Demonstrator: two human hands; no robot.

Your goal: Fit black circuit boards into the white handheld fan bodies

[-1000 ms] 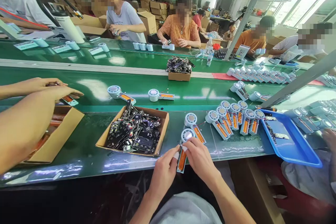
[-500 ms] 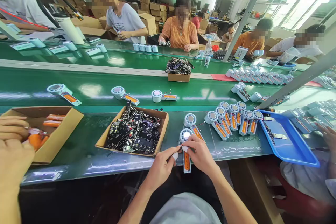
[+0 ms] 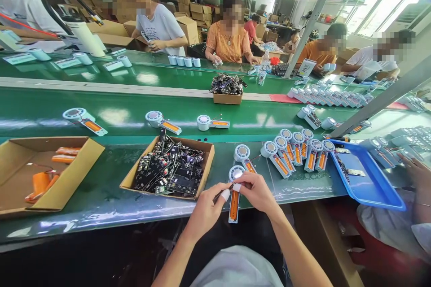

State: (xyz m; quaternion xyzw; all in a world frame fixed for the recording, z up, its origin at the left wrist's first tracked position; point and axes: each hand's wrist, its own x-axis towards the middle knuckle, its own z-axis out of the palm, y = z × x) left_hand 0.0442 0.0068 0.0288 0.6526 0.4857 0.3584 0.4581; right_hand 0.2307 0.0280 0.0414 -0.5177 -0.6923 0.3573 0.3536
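Note:
My left hand and my right hand meet in front of me, fingers closed, with white covers on the thumbs. Pinched between them is a thin dark piece, apparently a circuit board, seen nearly edge-on and mostly covered by my fingers. Directly beneath lies a light blue handheld fan, its round head away from me and an orange battery in its open handle. Another such fan lies just behind it. To the left, a cardboard box holds many black circuit boards.
Several open fans stand grouped at right, beside a blue tray. A box with orange batteries is at far left. More fans ride the green belt. Co-workers sit opposite; a co-worker's hand is at right.
Another person's hands have left the battery box at far left. Fans on the near belt have shifted slightly right. My hands stay together over the fan, with small finger movements.

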